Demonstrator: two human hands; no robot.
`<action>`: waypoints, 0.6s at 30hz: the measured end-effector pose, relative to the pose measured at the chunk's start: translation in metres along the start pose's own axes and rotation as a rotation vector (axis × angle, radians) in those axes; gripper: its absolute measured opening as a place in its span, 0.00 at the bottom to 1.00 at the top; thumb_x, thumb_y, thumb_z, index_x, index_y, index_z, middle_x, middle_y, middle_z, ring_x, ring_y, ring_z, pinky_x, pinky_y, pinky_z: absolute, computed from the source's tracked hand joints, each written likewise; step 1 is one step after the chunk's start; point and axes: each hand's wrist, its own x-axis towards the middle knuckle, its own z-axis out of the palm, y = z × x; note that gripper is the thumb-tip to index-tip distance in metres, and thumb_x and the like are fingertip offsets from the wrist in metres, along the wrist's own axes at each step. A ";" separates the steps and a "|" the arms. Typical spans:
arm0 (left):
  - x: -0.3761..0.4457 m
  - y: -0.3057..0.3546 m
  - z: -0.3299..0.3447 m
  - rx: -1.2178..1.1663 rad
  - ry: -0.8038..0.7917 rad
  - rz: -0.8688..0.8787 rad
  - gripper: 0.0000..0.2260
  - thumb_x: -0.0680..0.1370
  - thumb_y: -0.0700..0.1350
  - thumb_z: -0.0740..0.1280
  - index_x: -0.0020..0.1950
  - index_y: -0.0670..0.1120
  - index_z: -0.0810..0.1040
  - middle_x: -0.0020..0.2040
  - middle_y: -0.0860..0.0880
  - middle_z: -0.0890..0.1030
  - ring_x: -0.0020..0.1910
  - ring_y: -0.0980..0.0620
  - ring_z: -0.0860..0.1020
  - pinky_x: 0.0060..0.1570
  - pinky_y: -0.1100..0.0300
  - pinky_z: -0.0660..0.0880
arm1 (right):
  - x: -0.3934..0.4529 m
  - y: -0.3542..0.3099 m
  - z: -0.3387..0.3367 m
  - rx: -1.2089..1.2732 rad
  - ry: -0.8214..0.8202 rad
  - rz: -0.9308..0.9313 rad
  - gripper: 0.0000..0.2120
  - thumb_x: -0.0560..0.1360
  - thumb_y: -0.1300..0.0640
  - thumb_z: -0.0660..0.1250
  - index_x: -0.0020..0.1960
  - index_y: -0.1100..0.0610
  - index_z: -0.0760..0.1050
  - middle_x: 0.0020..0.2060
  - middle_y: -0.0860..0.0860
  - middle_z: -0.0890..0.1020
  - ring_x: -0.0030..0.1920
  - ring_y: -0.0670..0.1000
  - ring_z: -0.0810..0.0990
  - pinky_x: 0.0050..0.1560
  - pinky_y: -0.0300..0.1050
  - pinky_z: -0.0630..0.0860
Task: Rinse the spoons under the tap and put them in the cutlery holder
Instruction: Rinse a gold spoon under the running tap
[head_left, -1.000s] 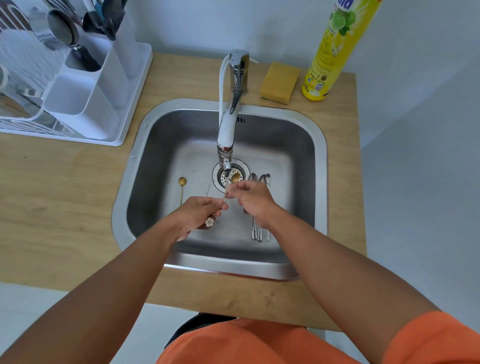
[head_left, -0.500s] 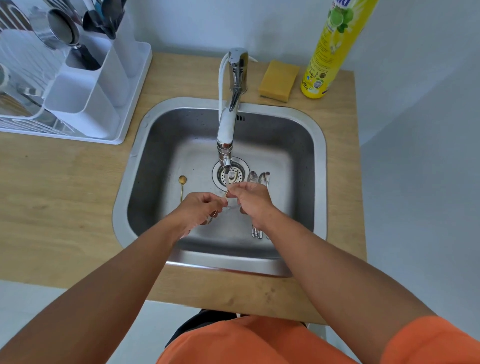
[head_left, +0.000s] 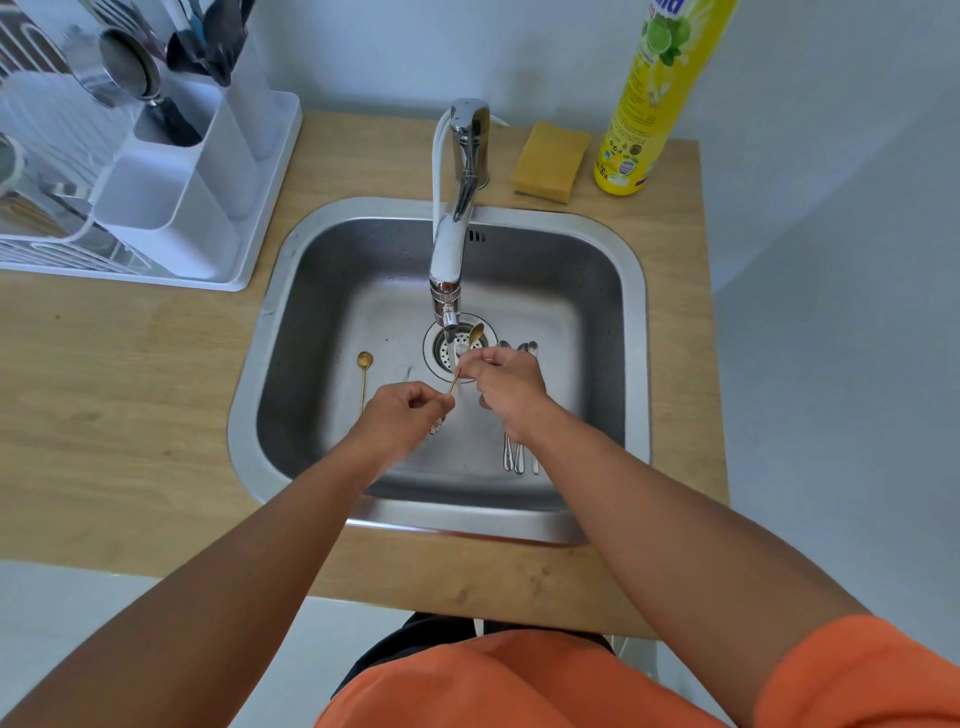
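A small home kitchen: a steel sink (head_left: 291, 332) is sunk into a light wooden counter (head_left: 119, 395) with a chrome mixer tap (head_left: 457, 218) behind it. A yellow sponge (head_left: 550, 162) and a yellow bottle of lime dish soap (head_left: 652, 98) stand by the pale wall, and a white drying rack (head_left: 262, 187) with a cutlery holder (head_left: 171, 208) sits at the left.

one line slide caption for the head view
Both hands hold a gold spoon under the tap.
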 end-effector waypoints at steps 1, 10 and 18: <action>0.000 0.001 -0.001 -0.010 -0.012 -0.008 0.07 0.79 0.53 0.73 0.46 0.52 0.86 0.43 0.52 0.86 0.42 0.56 0.82 0.40 0.63 0.72 | 0.000 0.000 -0.001 -0.001 -0.002 0.002 0.06 0.76 0.59 0.73 0.41 0.51 0.85 0.39 0.45 0.87 0.34 0.43 0.75 0.37 0.41 0.73; -0.002 0.000 0.006 -0.061 -0.054 0.019 0.06 0.82 0.50 0.70 0.51 0.50 0.85 0.46 0.48 0.87 0.43 0.53 0.82 0.42 0.61 0.75 | -0.010 0.009 0.005 -0.111 -0.084 -0.146 0.07 0.76 0.61 0.74 0.41 0.51 0.83 0.45 0.47 0.88 0.50 0.46 0.85 0.47 0.35 0.76; 0.005 -0.003 0.013 -0.009 -0.135 0.030 0.09 0.85 0.48 0.65 0.50 0.51 0.84 0.42 0.53 0.85 0.37 0.58 0.82 0.38 0.63 0.75 | -0.006 0.012 -0.003 -0.147 -0.063 -0.076 0.06 0.75 0.60 0.74 0.41 0.51 0.83 0.41 0.45 0.87 0.40 0.42 0.82 0.39 0.38 0.73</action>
